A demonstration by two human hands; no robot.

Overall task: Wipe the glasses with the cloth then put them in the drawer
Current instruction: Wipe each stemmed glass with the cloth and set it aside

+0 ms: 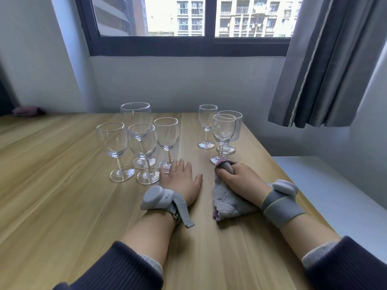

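Head view: seven stemmed glasses stand upright on the wooden table (62,185), in two groups across the middle of the frame. The left group has four: a large one (136,120) at the back, then three in front, at left (112,141), centre (142,143) and right (167,133). The right group has three: a small one (207,120), a ribbed one (232,126) behind, and a plain one (223,130) in front of it.

The left hand (182,181) lies flat on the table at centre frame, fingers straight, grip wide and holding nothing; its fingertips touch the foot of the right glass of the left group. The right hand (240,176), just right of centre, has its grip curled round a grey-purple cloth (228,197), which bunches on the table under the palm; the cloth's tip sits just beside the foot of the plain glass.

Both wrists wear grey strapped devices. A window (188,17) fills the top, a grey curtain (326,70) hangs upper right.
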